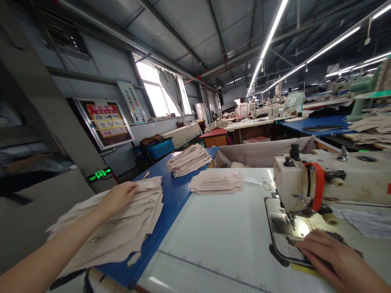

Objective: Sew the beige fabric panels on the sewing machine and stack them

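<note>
My left hand (pixel 120 198) reaches over a spread stack of beige fabric pieces (pixel 122 232) on the left. Its fingers are closed at the far edge of the top fabric piece (pixel 146 185). On the right, my right hand (pixel 332 256) lies at the needle plate (pixel 279 226) of a white sewing machine (pixel 299 179), just in front of the lit needle area. Its fingers are pressed together; whatever may be under them is hidden. Beige flat pieces (pixel 214 185) with a metal zipper on top lie behind on the white tabletop (pixel 214 228).
Another stack of beige fabric (pixel 188 159) sits on the blue board (pixel 175 183). A ruler scale (pixel 207 270) runs along the table's front. Pale folded material (pixel 366 221) lies under the machine arm. Behind the table hangs a cloth-lined bin (pixel 262 152).
</note>
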`<state>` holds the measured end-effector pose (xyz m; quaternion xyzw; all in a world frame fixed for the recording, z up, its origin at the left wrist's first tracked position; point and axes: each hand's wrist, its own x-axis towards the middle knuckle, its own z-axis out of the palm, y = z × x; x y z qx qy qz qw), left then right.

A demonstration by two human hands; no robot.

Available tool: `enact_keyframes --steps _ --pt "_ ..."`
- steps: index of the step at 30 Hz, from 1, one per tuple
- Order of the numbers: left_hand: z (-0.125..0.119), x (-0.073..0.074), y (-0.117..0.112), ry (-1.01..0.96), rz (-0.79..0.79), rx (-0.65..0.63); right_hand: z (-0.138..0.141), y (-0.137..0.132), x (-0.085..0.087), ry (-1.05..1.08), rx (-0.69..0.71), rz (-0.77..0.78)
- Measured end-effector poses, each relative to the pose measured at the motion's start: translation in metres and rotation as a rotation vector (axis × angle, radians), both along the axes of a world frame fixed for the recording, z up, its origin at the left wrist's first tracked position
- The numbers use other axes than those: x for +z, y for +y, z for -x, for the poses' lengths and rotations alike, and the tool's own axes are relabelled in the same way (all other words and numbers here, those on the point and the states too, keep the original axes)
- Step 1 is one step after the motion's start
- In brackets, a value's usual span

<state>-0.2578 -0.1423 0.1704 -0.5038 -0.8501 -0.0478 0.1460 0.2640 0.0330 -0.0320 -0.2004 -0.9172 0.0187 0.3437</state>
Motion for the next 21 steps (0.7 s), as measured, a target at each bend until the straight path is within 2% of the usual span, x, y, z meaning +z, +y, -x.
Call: enact_keyframes --steps 4,6,7,9,11,13,14,16,18,21 --pt "-0.032 0.024 -0.003 0.160 -0.253 0.167 -0.001 0.000 -0.004 -0.002 -0.007 0.020" --pt "-0.050 0.025 0.001 0.238 -0.344 0.137 -0.001 0.000 -0.004 -0.010 -0.013 0.047" --pt "-0.060 0.018 0.004 0.253 -0.334 0.077 0.000 -0.001 -0.003 -0.023 -0.017 0.064" --pt "-0.079 -0.010 0.014 0.248 -0.246 -0.108 0.001 -0.004 0.001 -0.069 -0.030 0.099" --pt "-0.103 -0.057 0.024 0.241 -0.179 -0.361 0.004 -0.008 0.008 -0.135 -0.051 0.112" --pt "-0.134 -0.113 0.033 0.236 -0.154 -0.676 0.007 -0.012 0.016 -0.197 -0.072 0.068" --pt "-0.151 -0.139 0.037 0.237 -0.160 -0.791 0.008 -0.013 0.020 -0.238 -0.075 0.033" --pt "-0.185 -0.178 0.042 0.254 -0.217 -0.994 0.009 -0.017 0.026 -0.342 -0.053 -0.036" --pt "-0.212 -0.198 0.048 0.237 -0.280 -1.092 0.006 -0.020 0.030 -0.428 -0.038 -0.066" --pt "-0.230 -0.201 0.061 0.193 -0.379 -1.134 -0.009 -0.023 0.035 -0.480 -0.047 -0.068"
